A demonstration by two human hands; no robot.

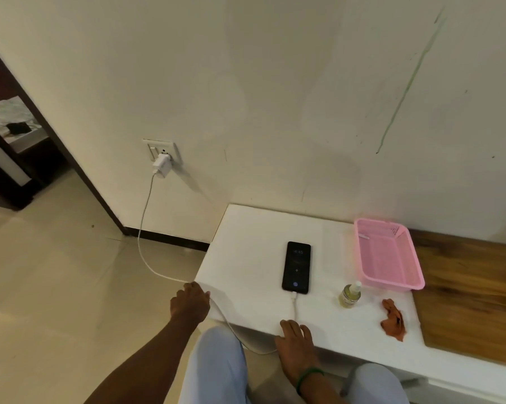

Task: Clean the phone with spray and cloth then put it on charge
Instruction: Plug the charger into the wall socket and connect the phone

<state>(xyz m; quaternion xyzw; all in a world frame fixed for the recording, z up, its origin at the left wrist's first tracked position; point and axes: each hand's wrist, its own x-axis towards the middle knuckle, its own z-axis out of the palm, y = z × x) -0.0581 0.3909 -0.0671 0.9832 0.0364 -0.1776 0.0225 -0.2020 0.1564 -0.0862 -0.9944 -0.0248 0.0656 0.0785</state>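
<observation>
A black slab-shaped phone (296, 267) is seen on a plain white desk (246, 258), joined by a white cable (143, 228) to a white charger block (161, 164). A perforated pink plastic basket (387, 255), a pale yellow-green spray bottle (350, 295) and a crumpled rust-orange cloth (393, 319) are shown beside brown wood grain (464, 301). A green band (308, 374) is worn at the right wrist.

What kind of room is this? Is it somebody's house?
Probably a room in a home. A phone charges on a low white table from a wall socket, with tiled floor and a doorway beside.

Dim, warm, soft light; faint shadows on the wall (275, 97); wide-angle bending at edges.
</observation>
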